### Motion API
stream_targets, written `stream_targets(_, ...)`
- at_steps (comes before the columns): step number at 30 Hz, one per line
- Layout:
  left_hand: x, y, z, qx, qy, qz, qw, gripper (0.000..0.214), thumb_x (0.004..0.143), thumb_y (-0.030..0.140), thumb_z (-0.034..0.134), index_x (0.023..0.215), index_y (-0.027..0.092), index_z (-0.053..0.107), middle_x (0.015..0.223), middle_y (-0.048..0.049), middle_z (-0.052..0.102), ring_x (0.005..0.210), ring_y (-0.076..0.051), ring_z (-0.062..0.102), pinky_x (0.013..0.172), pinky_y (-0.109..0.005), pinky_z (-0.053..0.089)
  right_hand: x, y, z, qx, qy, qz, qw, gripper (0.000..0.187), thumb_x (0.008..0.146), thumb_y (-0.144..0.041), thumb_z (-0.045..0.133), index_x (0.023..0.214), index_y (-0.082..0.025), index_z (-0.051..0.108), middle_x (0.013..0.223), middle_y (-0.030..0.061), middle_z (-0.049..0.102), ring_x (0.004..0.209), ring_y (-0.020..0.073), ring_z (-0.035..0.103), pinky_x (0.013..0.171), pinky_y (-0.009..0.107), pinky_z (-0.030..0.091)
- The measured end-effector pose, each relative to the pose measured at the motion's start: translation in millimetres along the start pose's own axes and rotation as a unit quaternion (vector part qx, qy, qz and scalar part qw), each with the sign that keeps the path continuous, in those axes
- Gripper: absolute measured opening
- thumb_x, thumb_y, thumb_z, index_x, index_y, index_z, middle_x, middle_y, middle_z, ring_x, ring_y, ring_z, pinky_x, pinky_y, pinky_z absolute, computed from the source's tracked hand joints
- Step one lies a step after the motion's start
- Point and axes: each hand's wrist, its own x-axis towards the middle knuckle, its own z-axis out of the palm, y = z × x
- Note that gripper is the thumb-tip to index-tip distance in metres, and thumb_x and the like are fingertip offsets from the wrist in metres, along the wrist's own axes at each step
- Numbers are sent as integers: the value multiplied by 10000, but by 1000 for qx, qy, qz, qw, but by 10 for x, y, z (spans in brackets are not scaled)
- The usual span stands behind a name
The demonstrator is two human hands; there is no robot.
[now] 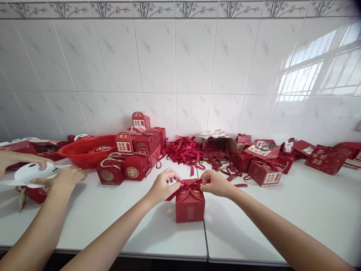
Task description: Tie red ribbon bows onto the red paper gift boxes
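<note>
A small red gift box point(190, 207) stands on the white table point(282, 210) straight in front of me. A dark red ribbon point(189, 185) lies across its folded top. My left hand point(163, 186) pinches the ribbon's left end with closed fingers. My right hand point(216, 183) pinches the right end, also closed. Both hands sit just above the box lid, a little apart, with the bow between them.
Another person's hands point(60, 177) at the left hold a flat white cardboard piece point(31, 173). Behind lie a red basin point(81, 150), stacked finished red boxes point(135, 150), a heap of red ribbons point(184, 150), an open carton point(217, 141) and more red boxes point(263, 167) at right.
</note>
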Motion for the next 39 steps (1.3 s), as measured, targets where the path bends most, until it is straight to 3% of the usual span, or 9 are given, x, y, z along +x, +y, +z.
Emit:
stream_targets(5, 52, 60, 33, -52, -100, -28, 993, 208, 769, 215, 447, 610, 184, 577, 1056, -56, 615, 1021, -238, 522, 878, -381, 417, -26, -65, 85, -67, 84, -41, 993, 98, 658, -189, 587, 569, -171, 552, 988, 77, 608, 969, 233, 512, 843, 356, 367)
stream_targets(13, -58, -72, -37, 148, -45, 77, 985, 148, 833, 267, 480, 731, 201, 563, 978, -45, 564, 988, -235, 477, 911, -451, 365, -191, 22, 21, -133, 54, -107, 984, 11, 684, -181, 619, 674, -184, 622, 1205, 89, 547, 1143, 272, 456, 960, 429, 335)
stream_targets(18, -131, -72, 125, -55, -106, 64, 991, 87, 843, 291, 503, 850, 205, 497, 1009, -51, 543, 910, -166, 548, 777, -288, 488, -272, 54, 30, -20, -108, -191, 975, 759, 657, -455, 733, 1338, -295, 440, 1448, 102, 301, 1356, 297, 247, 1071, 404, 292)
stream_targets(25, -92, -289, 125, -62, 10, 24, 998, 287, 821, 342, 557, 1066, 219, 472, 956, -47, 597, 908, -178, 602, 782, -311, 511, -714, 77, -263, -81, -122, -118, 982, 813, 653, -448, 734, 1380, -359, 381, 1308, 89, 441, 1153, 304, 477, 972, 385, 408)
stream_targets(29, -13, -668, -34, 8, 60, 9, 998, 253, 807, 344, 546, 1028, 223, 523, 758, 9, 604, 691, -145, 597, 674, -274, 497, -1151, 596, -802, -67, -129, 7, 989, 785, 680, -401, 695, 1388, -319, 366, 1334, 76, 440, 1182, 285, 476, 970, 359, 426)
stream_targets(33, -18, -1080, -90, 97, 99, -16, 990, 286, 794, 361, 546, 1041, 222, 584, 755, 3, 662, 671, -158, 608, 643, -270, 495, -1475, 1408, -1348, -134, 2, 183, 974, 700, 724, -350, 653, 1366, -224, 403, 1327, 196, 465, 1155, 321, 521, 939, 434, 432)
stream_targets(35, -33, -1218, -86, 143, 127, -26, 981, 301, 796, 360, 542, 1055, 229, 621, 769, -10, 684, 694, -181, 616, 679, -303, 503, -1510, 1697, -1459, -286, 212, 289, 889, 572, 781, -342, 582, 1307, -139, 484, 1352, 339, 365, 1140, 411, 514, 873, 559, 401)
stream_targets(37, -36, -1284, -92, 165, 150, -24, 975, 299, 812, 353, 525, 1055, 234, 651, 840, -42, 695, 837, -226, 622, 797, -361, 489, -1435, 1828, -1390, -402, 330, 273, 809, 551, 841, -384, 489, 1320, -112, 480, 1422, 357, 230, 1223, 461, 421, 863, 611, 356)
stream_targets(39, -24, -1286, -124, 194, 184, -6, 964, 314, 825, 353, 524, 1084, 239, 660, 1067, -90, 660, 1104, -283, 534, 966, -427, 397, -1260, 1823, -1145, -452, 302, 209, 813, 545, 845, -403, 483, 1315, -127, 499, 1421, 309, 289, 1281, 456, 350, 906, 590, 357)
